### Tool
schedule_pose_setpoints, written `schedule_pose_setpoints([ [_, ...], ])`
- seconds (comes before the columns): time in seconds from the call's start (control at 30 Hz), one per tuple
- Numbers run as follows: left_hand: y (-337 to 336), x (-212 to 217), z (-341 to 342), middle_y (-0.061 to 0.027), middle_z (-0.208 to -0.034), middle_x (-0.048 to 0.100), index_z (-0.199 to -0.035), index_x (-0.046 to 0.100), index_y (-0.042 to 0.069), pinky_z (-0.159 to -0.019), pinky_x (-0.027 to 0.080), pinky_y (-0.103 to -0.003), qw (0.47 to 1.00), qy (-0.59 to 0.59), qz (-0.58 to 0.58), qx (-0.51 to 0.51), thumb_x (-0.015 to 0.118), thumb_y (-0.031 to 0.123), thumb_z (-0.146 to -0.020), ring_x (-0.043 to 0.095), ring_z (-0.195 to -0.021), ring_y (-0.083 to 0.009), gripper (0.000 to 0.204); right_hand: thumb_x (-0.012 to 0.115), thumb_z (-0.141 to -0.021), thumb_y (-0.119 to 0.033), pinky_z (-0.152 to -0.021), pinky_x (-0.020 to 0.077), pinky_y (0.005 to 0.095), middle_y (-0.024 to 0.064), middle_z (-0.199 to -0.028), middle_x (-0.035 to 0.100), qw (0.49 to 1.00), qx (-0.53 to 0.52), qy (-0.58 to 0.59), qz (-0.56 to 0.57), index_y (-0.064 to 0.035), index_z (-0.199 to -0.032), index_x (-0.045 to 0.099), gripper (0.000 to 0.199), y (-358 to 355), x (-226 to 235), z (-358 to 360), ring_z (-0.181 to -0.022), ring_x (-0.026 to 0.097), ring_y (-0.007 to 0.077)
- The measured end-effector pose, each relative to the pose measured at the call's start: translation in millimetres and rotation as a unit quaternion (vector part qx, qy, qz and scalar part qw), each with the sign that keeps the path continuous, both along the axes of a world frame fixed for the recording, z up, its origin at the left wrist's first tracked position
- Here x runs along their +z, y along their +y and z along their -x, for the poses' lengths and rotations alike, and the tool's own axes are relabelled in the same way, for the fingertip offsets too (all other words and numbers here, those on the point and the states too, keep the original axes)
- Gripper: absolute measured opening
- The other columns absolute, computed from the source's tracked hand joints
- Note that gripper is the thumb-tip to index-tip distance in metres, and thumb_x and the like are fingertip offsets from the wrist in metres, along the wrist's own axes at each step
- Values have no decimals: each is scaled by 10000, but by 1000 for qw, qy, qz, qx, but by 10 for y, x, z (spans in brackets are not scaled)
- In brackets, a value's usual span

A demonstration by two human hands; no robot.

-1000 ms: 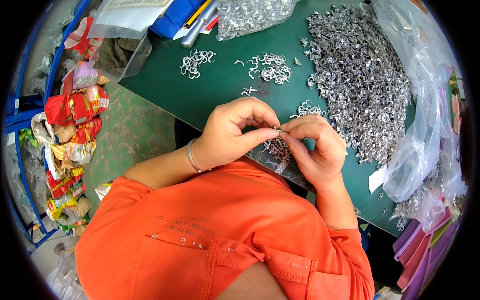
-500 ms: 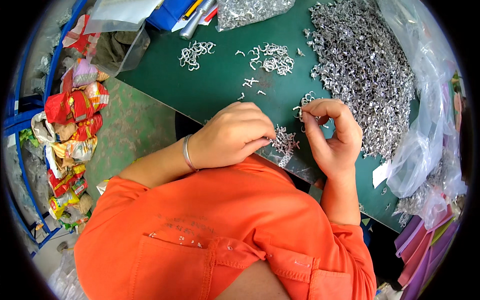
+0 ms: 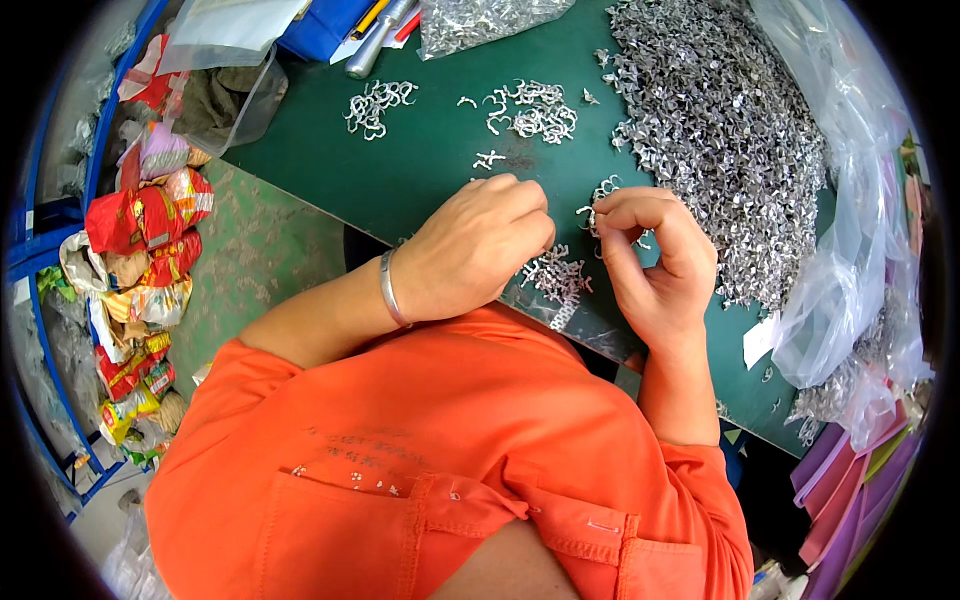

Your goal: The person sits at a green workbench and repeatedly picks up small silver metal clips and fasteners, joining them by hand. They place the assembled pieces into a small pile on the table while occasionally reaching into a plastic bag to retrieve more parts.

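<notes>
My left hand (image 3: 490, 235), with a silver bangle on the wrist, is closed above the table's front edge, fingers curled. Whatever it may hold is hidden. Just beside its fingertips lies a pile of small silvery metal pieces (image 3: 556, 274). My right hand (image 3: 665, 260) holds thumb and forefinger pinched together; anything between the tips is too small to make out. Behind those fingertips, partly covered by the hand, is a cluster of small curved metal pieces (image 3: 605, 188). Farther back are two more groups of curved pieces (image 3: 543, 112), the other group (image 3: 378, 106) lying to the left.
A large heap of small metal parts (image 3: 720, 150) covers the right of the green table (image 3: 440, 150), bordered by clear plastic sheeting (image 3: 850, 200). At the back sit a bag of metal parts (image 3: 490, 22) and a metal-handled tool (image 3: 372, 48). Blue shelving (image 3: 98, 140) stands left.
My left hand has lifted slightly away from the small pile, its fingers curling further in. My right hand keeps its pinch in nearly the same place. The view has shifted a little.
</notes>
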State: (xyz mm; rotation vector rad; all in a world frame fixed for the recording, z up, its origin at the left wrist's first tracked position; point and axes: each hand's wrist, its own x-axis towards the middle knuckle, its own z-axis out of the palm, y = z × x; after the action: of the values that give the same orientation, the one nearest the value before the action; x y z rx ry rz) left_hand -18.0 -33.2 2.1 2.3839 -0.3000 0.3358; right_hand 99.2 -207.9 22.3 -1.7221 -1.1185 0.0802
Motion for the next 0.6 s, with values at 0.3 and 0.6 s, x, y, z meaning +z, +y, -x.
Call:
schedule_pose_setpoints([
  [0.3, -27, 129, 42, -108, -895, 633, -914, 606, 14, -696, 519, -335, 988, -16, 146, 40, 667, -69, -814, 635, -794, -271, 144, 757, -759, 42, -607, 523, 264, 70, -879, 666, 994, 52, 85, 48, -30, -901, 623, 208, -12, 2, 97, -720, 642, 168],
  [0.6, -72, 127, 32, -107, -869, 643, -878, 632, 5, -652, 530, -326, 977, -86, 179, 74, 696, -76, -768, 643, -755, -261, 151, 732, -783, 63, -676, 535, 253, 54, -909, 665, 989, 29, 144, -17, -37, -1033, 572, 313, 11, -111, 130, -762, 651, 137],
])
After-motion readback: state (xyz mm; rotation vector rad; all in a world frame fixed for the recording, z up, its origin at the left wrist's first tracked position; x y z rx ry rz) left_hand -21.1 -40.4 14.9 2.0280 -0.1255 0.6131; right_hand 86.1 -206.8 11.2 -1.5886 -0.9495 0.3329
